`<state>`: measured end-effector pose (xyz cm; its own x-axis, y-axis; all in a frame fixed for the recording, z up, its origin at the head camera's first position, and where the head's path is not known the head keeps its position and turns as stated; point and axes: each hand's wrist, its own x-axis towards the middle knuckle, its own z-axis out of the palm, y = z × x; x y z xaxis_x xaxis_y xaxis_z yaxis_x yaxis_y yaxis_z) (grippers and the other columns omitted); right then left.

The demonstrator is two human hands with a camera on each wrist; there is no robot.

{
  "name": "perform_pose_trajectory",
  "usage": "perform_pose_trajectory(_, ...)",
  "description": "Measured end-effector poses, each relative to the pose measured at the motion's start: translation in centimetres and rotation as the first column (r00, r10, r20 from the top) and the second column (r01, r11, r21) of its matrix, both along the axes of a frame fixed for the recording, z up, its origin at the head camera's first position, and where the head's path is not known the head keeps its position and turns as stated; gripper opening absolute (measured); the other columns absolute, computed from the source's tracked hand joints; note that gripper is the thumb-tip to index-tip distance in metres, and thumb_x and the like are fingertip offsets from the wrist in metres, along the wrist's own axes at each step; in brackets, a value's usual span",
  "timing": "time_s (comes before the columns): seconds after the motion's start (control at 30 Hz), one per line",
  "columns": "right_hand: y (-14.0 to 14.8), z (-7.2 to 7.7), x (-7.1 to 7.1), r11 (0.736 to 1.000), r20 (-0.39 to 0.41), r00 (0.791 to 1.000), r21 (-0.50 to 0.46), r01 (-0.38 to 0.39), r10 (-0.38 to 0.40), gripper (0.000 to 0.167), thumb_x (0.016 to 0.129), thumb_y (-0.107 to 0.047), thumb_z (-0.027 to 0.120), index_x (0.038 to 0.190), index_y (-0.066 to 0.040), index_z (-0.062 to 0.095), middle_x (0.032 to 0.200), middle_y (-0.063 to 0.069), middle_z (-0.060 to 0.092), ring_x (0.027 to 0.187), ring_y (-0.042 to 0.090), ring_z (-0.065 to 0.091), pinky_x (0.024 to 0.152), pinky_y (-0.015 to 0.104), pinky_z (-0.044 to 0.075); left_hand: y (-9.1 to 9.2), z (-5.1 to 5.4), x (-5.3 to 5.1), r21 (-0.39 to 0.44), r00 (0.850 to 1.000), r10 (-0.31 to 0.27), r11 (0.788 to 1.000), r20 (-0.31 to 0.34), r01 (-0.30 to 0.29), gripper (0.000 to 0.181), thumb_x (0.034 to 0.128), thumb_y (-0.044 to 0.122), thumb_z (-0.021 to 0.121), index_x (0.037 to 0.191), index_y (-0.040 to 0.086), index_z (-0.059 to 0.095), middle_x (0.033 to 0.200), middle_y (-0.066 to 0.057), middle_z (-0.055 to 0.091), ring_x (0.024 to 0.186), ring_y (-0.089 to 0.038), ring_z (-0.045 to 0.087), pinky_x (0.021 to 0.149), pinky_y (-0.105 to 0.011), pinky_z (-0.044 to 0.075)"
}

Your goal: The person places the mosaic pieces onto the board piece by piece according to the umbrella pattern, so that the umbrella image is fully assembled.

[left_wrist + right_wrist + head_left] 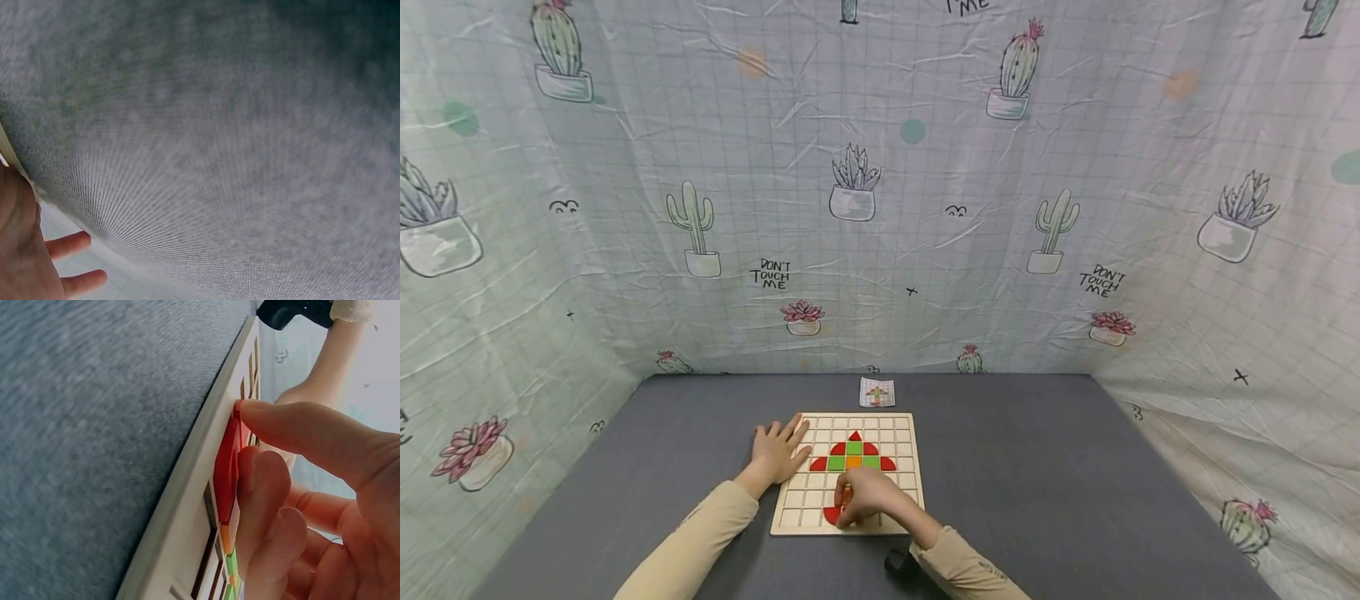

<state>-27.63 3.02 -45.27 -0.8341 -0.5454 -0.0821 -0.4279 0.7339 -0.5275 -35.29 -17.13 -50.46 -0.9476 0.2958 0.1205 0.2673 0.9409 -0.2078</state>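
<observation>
A pale wooden grid board [796,498] lies on the dark table. Spread fingers of my left hand [772,454] rest along its upper left edge; part of that hand [22,244] shows in the left wrist view. Near the board's front edge my right hand [867,493] pinches a red curved-edge piece [831,515] between thumb and finger. In the right wrist view this red piece [226,469] lies low against the grid. Farther up the board, red pieces [818,464], green pieces [853,448] and an orange square [853,462] form a stepped peak. My right hand covers part of the column below.
Behind the board lies a small pattern card [877,392] with a similar coloured figure. Grey table surface [1000,467] stretches to both sides. A cactus-print sheet [910,250] hangs around the back and sides. Below my right wrist is a black device [901,562].
</observation>
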Motion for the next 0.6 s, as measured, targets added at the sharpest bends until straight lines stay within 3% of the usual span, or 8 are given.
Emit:
perform_pose_trajectory(0.03, 0.0, 0.0, 0.0, 1.0, -0.001, 1.0, -0.01, -0.002, 0.002, 0.016, 0.062, -0.013, 0.078, 0.068, -0.011, 0.063, 0.051, -0.009, 0.048, 0.046, 0.003, 0.041, 0.044, 0.017, 0.033, 0.4, 1.4, 0.9, 0.008, 0.999, 0.017, 1.0, 0.04, -0.017, 0.056, 0.0933, 0.049, 0.032, 0.14, 0.019, 0.03, 0.146, -0.002, 0.029, 0.118, -0.034, 0.041, 0.089, -0.06, 0.031)
perform_pose_trajectory(0.17, -0.2, 0.0, -0.1, 0.999, -0.018, 1.0, -0.055, 0.004, -0.005, 0.011, 0.066, -0.014, 0.075, 0.067, -0.012, 0.064, 0.05, -0.007, 0.05, 0.045, 0.002, 0.041, 0.044, 0.017, 0.033, 0.7, 2.4, 1.8, 0.003, 1.0, 0.004, 1.0, 0.028, -0.004, 0.054, 0.0922, 0.046, 0.038, 0.137, 0.016, 0.037, 0.143, -0.005, 0.035, 0.115, -0.036, 0.042, 0.088, -0.059, 0.033)
perform_pose_trajectory(0.6, -0.3, 0.0, -0.2, 0.999, -0.09, 0.995, 0.006, 0.041, -0.04, 0.011, 0.064, -0.016, 0.078, 0.063, -0.014, 0.067, 0.052, -0.01, 0.05, 0.049, 0.002, 0.039, 0.045, 0.017, 0.032, 0.8, 2.6, 1.9, 0.002, 0.999, 0.007, 1.0, 0.046, -0.007, 0.053, 0.0934, 0.044, 0.036, 0.138, 0.015, 0.035, 0.144, -0.005, 0.033, 0.117, -0.035, 0.041, 0.089, -0.059, 0.032)
